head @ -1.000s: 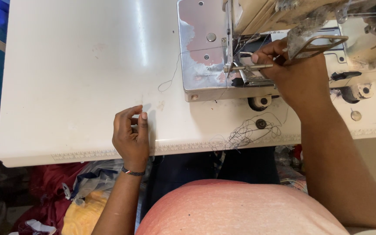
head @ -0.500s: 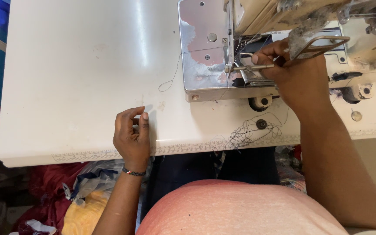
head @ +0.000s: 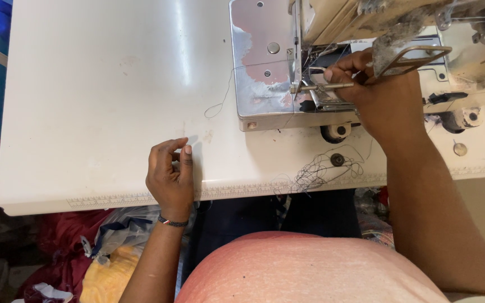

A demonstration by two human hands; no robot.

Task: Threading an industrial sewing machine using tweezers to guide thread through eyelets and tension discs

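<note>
Head camera looks straight down at a person in a pink top point(head: 310, 269) sitting at a white sewing table point(head: 96, 101). Closest in, under the table edge, lie bunched cloths, red point(head: 57, 247) and yellow point(head: 105, 275). The left hand point(head: 169, 174) rests on the table near its front edge, with a thin dark band point(head: 172, 222) on the wrist. Its fingers are curled in, and the thumb and first finger are pressed together at the tips; I cannot tell if anything is between them. A bit to the right, a tangle of dark loose thread point(head: 315, 171) lies on the table by the ruler marks along the edge. Farther back stands the sewing machine point(head: 478, 50), with its shiny metal plate point(head: 262, 73) on the table. One thin thread point(head: 223, 98) loops down off that plate. The right hand point(head: 374, 92) reaches up to the needle part of the machine. Its fingertips pinch a small metal rod point(head: 324, 87) there, just beside the plate.
</note>
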